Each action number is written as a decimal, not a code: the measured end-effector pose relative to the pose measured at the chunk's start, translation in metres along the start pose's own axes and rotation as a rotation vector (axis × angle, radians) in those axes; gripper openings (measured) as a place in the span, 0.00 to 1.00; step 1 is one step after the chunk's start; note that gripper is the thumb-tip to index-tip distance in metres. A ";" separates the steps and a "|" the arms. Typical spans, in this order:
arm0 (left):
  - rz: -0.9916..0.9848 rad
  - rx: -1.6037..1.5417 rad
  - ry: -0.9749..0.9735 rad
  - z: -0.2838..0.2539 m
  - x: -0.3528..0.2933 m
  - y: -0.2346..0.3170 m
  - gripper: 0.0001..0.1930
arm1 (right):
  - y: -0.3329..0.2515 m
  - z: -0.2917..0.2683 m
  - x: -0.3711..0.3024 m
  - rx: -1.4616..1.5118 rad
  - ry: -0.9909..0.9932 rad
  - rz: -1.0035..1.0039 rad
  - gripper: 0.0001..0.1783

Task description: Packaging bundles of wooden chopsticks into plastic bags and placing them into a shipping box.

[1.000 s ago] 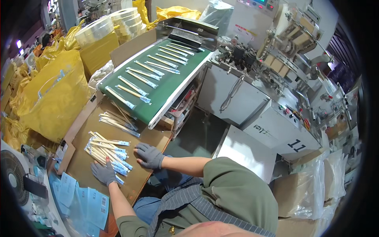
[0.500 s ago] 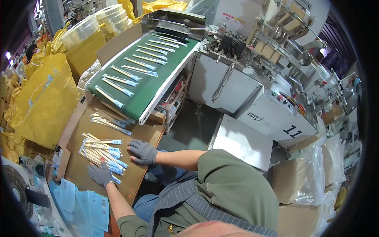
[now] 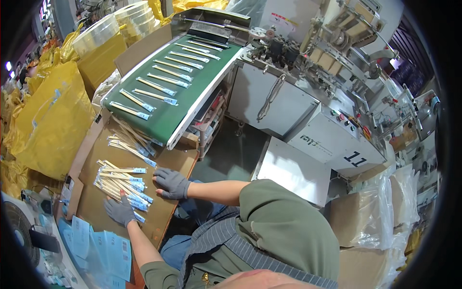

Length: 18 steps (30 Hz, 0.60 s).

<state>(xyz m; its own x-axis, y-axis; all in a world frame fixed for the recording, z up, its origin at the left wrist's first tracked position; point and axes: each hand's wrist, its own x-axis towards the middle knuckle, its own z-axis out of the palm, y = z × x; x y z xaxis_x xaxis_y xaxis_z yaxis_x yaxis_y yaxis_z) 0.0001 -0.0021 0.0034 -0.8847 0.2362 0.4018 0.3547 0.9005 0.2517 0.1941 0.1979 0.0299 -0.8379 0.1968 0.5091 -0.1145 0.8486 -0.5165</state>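
Note:
Paper-wrapped chopsticks with blue ends lie in a loose pile (image 3: pixel 124 184) on the brown tabletop (image 3: pixel 98 211). At the pile's near left edge my left hand (image 3: pixel 120 210), in a grey glove with bare fingertips, rests flat with its fingers stretched out against the packs. To the right of the pile, my right hand (image 3: pixel 172 184), gloved the same way, lies palm down with fingers apart, grasping nothing. A smaller heap of chopstick packs (image 3: pixel 132 144) sits farther off, below the end of the green conveyor belt (image 3: pixel 159 115). Several single packs (image 3: pixel 129 110) lie spaced out along the belt.
Light blue printed plastic bags (image 3: pixel 108 253) lie at the near left beside a fan (image 3: pixel 19 231). Yellow sacks (image 3: pixel 53 125) crowd the left side. A white machine cabinet (image 3: pixel 332 137) stands at right, with plastic-covered cartons (image 3: pixel 361 216) nearer me.
The packs on the belt have travelled toward its near end, and one has dropped from it onto the smaller heap. My hands have hardly moved.

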 end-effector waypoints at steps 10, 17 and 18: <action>0.026 -0.001 0.027 -0.001 -0.001 0.004 0.40 | -0.002 -0.006 0.002 -0.006 -0.038 0.015 0.24; 0.029 -0.030 0.048 -0.005 -0.001 0.005 0.41 | -0.005 -0.006 0.003 -0.009 -0.036 0.012 0.23; 0.033 -0.040 0.053 -0.005 -0.001 0.006 0.41 | -0.004 -0.007 0.003 -0.007 -0.036 0.008 0.23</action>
<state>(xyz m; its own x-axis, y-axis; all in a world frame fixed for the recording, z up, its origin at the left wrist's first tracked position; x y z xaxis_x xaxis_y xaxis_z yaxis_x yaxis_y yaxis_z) 0.0044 0.0013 0.0085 -0.8553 0.2451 0.4565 0.3963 0.8770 0.2716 0.1952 0.1983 0.0384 -0.8574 0.1854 0.4800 -0.1046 0.8505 -0.5154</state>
